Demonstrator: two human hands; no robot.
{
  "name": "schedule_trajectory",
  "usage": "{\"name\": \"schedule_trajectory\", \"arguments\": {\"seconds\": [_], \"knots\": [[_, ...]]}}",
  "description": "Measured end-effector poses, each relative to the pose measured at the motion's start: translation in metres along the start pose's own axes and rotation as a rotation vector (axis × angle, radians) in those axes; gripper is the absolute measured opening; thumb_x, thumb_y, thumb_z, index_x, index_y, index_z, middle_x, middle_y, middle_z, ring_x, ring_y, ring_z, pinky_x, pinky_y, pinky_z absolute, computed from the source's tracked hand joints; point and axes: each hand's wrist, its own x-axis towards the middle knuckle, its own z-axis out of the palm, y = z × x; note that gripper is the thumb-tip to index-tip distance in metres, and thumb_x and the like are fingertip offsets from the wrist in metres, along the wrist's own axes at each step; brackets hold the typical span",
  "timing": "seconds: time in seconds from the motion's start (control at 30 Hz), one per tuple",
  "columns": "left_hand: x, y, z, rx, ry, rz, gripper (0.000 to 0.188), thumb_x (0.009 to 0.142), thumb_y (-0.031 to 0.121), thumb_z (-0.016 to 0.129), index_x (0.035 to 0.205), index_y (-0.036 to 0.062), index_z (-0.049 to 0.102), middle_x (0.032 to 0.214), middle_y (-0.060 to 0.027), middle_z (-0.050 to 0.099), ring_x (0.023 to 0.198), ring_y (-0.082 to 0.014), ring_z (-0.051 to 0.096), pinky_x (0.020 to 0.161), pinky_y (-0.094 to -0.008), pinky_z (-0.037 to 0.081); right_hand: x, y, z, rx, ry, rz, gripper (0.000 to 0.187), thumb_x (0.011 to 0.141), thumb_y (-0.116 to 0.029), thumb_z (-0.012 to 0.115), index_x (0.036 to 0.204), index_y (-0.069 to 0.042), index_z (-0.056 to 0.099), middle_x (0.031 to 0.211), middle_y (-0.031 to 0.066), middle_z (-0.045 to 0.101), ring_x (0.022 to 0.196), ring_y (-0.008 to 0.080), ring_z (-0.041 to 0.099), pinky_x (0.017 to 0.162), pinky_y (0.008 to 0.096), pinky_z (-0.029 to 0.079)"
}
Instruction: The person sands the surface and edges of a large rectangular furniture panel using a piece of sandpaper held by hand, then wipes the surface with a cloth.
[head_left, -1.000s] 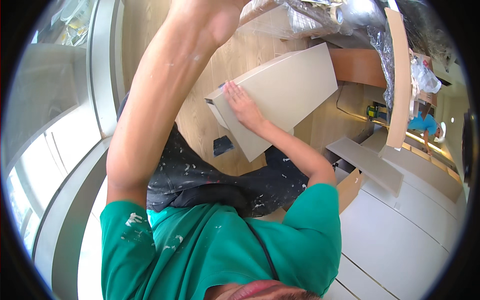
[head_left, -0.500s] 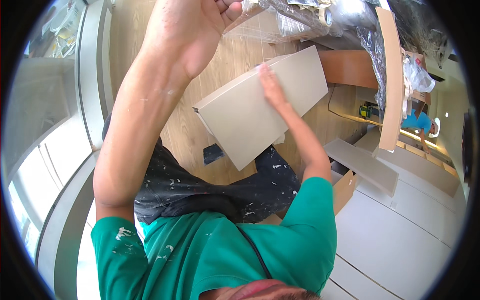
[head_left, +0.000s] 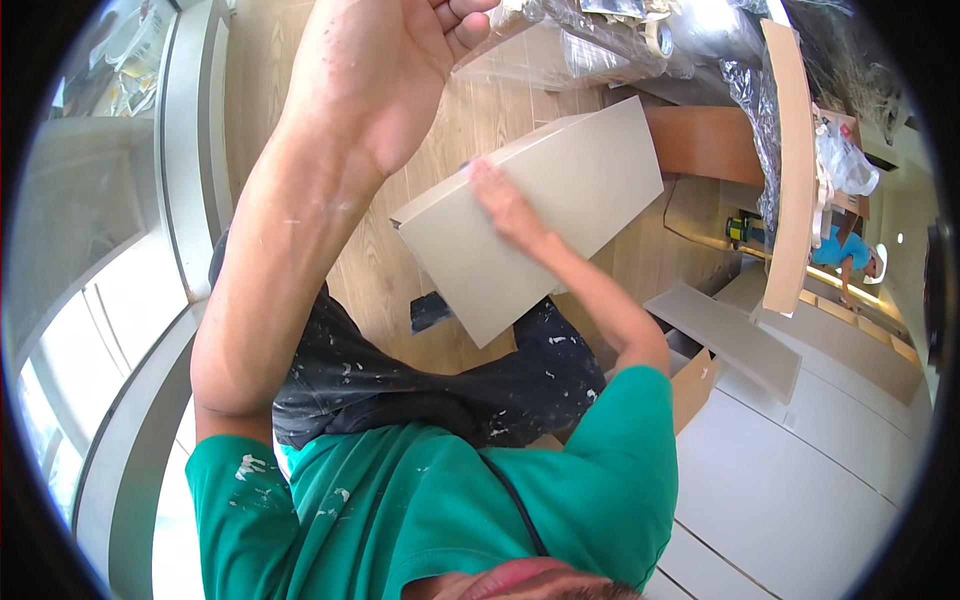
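A long beige box-shaped board piece (head_left: 540, 220) lies at a slant on the wood floor in front of my knees. My right hand (head_left: 508, 212) rests on its broad face, slightly blurred, fingers together and reaching the far long edge. Something small and dark shows at the fingertips, too little to name. My left hand (head_left: 415, 85) is raised close to the camera, cut off by the upper edge; its visible fingers curl inward, and whatever they hold is out of sight. A small dark flat piece (head_left: 430, 313) lies beside the box's near left corner.
Plastic-wrapped goods (head_left: 610, 45) crowd the far side, near a brown board (head_left: 705, 143) and an upright cardboard strip (head_left: 790, 170). A loose beige panel (head_left: 730, 335) leans over an open carton (head_left: 693, 388) at right. A person in blue (head_left: 840, 248) works farther off. Windows (head_left: 90, 300) line the left.
My right hand has slid leftward along the far edge of the beige box, the small dark thing moving with its fingertips. My left hand stays raised. The view has shifted slightly.
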Motion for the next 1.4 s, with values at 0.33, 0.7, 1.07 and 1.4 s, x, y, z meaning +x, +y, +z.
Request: {"name": "schedule_trajectory", "arguments": {"seconds": [0.33,0.7,1.07,1.4], "knots": [[-0.004,0.007,0.009,-0.016,0.042,0.036,0.027,0.111,0.021,0.035,0.108,0.0047,0.056,0.090,-0.0011,0.062,0.081,-0.0113,0.059,0.079,-0.0256,0.049,0.015,-0.029,0.014,-0.093,0.022,0.145,0.059,0.096,0.003,0.042,0.155,0.004,0.040,0.163,0.0218,0.039,0.155,0.0349,0.031,0.130,0.0465,0.020],[-0.014,0.015,-0.005,-0.151,-0.156,0.017,0.025,0.110,0.019,0.034,0.108,0.0039,0.054,0.092,-0.0024,0.062,0.082,-0.0116,0.060,0.081,-0.0269,0.051,0.025,-0.049,0.019,-0.059,0.011,0.020,0.049,0.098,0.000,0.046,0.147,0.005,0.049,0.147,0.0247,0.055,0.140,0.0389,0.048,0.122,0.0497,0.033],[-0.013,0.021,-0.012,-0.187,-0.086,0.060,0.020,0.108,0.020,0.040,0.109,0.0053,0.053,0.092,-0.0021,0.062,0.081,-0.0108,0.059,0.080,-0.0264,0.049,0.058,-0.059,-0.003,0.297,-0.143,0.504,0.031,0.097,-0.001,0.047,0.122,0.004,0.065,0.116,0.0239,0.067,0.115,0.0385,0.060,0.106,0.0488,0.045],[-0.007,0.016,0.006,-0.168,0.082,0.016,0.020,0.107,0.020,0.040,0.105,0.0070,0.055,0.087,0.0005,0.061,0.075,-0.0102,0.057,0.074,-0.0262,0.049,0.016,-0.006,-0.015,-0.285,-0.060,0.209,0.045,0.096,-0.003,0.051,0.140,0.007,0.054,0.142,0.0248,0.058,0.138,0.0376,0.050,0.120,0.0428,0.038]]}}
